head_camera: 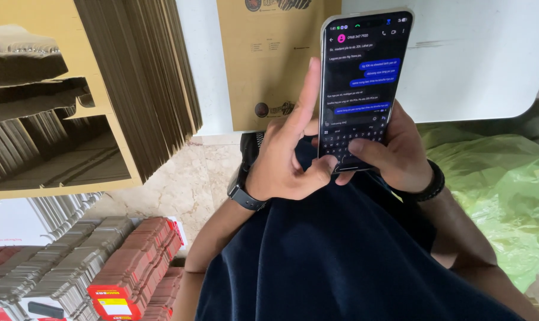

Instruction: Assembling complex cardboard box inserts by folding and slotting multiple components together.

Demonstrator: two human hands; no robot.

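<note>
Both hands cradled the smartphone (pixel 360 89), left hand (pixel 284 157) and right hand (pixel 400 151) thumbing its keyboard, so I judged one slip could drop it onto the marble floor (pixel 195 184).

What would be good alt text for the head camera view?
Two hands hold a dark smartphone upright, the right hand thumb on its keyboard, the left hand beside it. Flat cardboard stacks stand left, green plastic bag right.
</note>
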